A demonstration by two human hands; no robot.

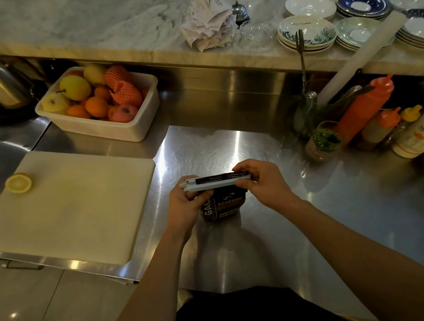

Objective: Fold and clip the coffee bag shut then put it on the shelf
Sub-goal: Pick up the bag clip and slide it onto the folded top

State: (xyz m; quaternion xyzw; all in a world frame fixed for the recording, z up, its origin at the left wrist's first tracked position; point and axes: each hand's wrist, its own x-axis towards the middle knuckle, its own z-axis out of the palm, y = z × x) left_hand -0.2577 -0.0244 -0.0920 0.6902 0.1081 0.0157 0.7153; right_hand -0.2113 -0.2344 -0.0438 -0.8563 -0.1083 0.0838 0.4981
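Two bare hands work at one dark coffee bag (pixel 223 205), which stands upright on the steel counter (pixel 230 143) just in front of the person. Its top looks already folded down, and a long pale sealing clip (pixel 215 182) lies across that fold. The left hand (pixel 187 205) wraps the bag's left side with its thumb across the front, up by the clip's hinge end. The right hand (pixel 258 181) pinches the clip's other end between thumb and fingers. Whether the clip has snapped fully closed cannot be told. By my judgement, folding is finished, clipping is nearly finished, and the move to the shelf remains.

Pale letters "GAO" run up the bag's left edge; smaller lines, some apparently Chinese characters, are too blurred to read.

To the left lies a white cutting board (pixel 74 205) with a lemon half (pixel 18 183). Behind it sits a tub of fruit (pixel 98 105). Sauce bottles (pixel 365 110) stand at the right, and stacked plates (pixel 307 33) fill the marble ledge (pixel 76 32) beyond.
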